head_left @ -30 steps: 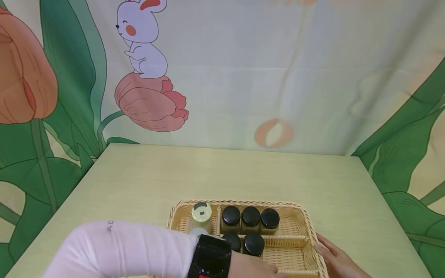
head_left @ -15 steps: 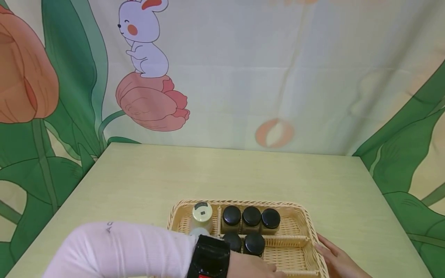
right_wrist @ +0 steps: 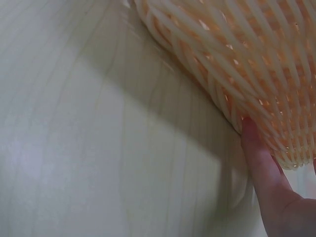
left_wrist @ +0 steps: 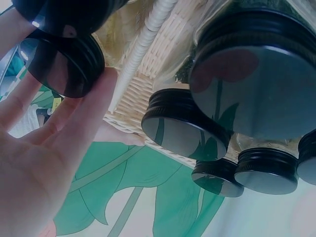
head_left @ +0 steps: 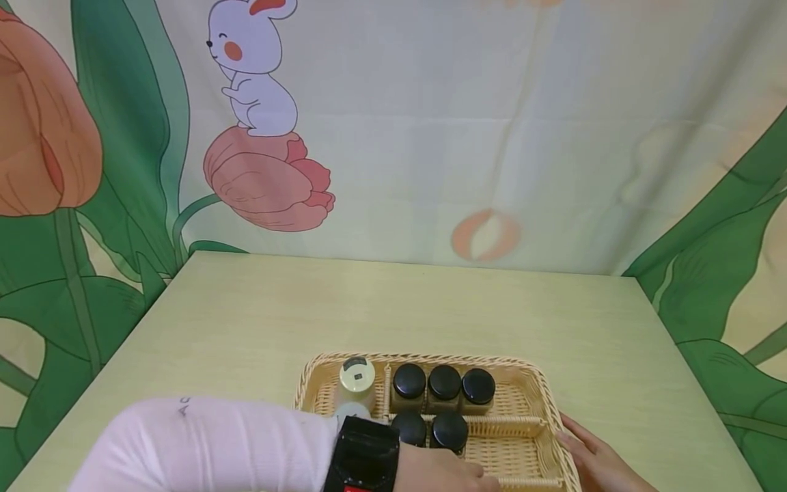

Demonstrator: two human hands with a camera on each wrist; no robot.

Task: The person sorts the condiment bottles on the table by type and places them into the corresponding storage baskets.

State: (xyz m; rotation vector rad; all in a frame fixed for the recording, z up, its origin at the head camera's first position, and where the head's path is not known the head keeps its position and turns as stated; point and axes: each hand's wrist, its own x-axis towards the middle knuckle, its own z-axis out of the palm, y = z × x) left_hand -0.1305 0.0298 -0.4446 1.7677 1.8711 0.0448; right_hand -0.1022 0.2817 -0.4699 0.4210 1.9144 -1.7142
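A wicker basket (head_left: 501,427) with divided compartments stands at the front of the table. Reaching into its front section, my left hand (head_left: 439,470) is partly cut off by the head view's lower edge. In the left wrist view, my left fingers hold a black-lidded jar (left_wrist: 66,66) by its lid, with a second black lid (left_wrist: 69,15) right beside it. My right hand (head_left: 599,458) rests against the basket's right side. The right wrist view shows a straight finger (right_wrist: 256,153) touching the woven outer wall (right_wrist: 237,64), low near the table.
Three black-lidded jars (head_left: 444,383) stand in the back compartment, and two more (head_left: 449,432) in the middle one. A pale-lidded container (head_left: 356,376) occupies the left compartment. The table (head_left: 424,307) extends back to a printed curtain (head_left: 399,137).
My left forearm and hand have shifted slightly left and down. The right hand and the basket stay in place.
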